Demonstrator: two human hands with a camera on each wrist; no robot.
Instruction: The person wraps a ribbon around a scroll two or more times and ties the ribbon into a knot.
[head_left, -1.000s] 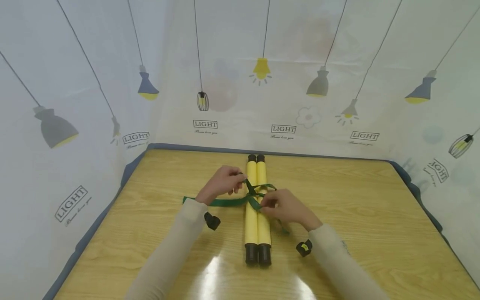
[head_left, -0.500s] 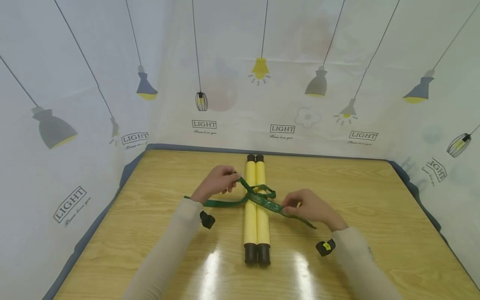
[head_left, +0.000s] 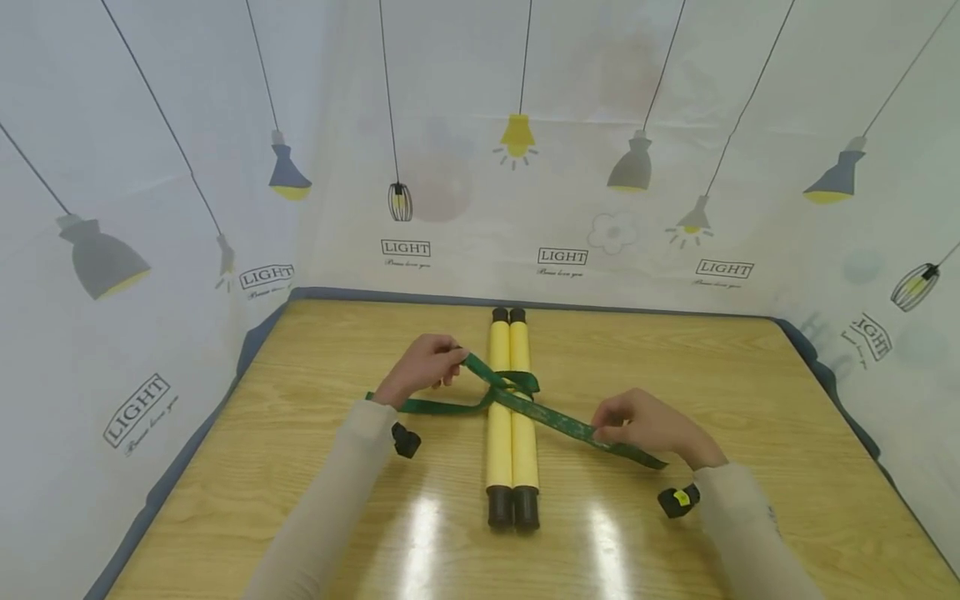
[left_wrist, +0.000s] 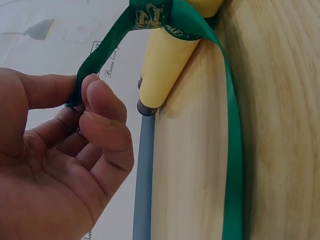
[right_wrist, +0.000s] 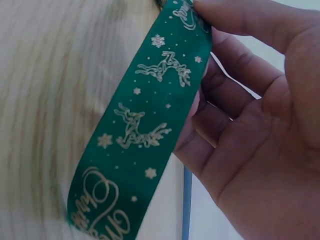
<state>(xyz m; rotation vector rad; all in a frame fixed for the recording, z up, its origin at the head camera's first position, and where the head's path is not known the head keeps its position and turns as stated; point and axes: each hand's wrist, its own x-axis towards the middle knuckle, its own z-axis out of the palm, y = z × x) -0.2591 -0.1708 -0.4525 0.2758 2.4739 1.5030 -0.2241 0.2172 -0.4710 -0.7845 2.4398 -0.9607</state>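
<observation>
Two yellow tubes with dark end caps (head_left: 501,450) lie side by side on the table. Across their middle runs a green ribbon (head_left: 551,417), crossed over itself with a small loop on top. My left hand (head_left: 422,367) pinches one part of the ribbon left of the tubes, between thumb and fingers, lifted off the table. To the right of the tubes, my right hand (head_left: 651,427) pinches the other part near its end. In the right wrist view the ribbon's face (right_wrist: 145,110) carries pale reindeer, snowflakes and lettering. A further tail of ribbon (left_wrist: 232,150) trails off to the left.
The wooden table (head_left: 300,500) ends at a blue-grey edge along the back and sides. White sheeting (head_left: 480,183) printed with lamps stands behind and beside it. Black wrist cameras (head_left: 678,500) hang under both wrists.
My right hand has moved right and nearer, drawing its ribbon end out straight. My left hand has shifted slightly left. The loop over the tubes has become smaller.
</observation>
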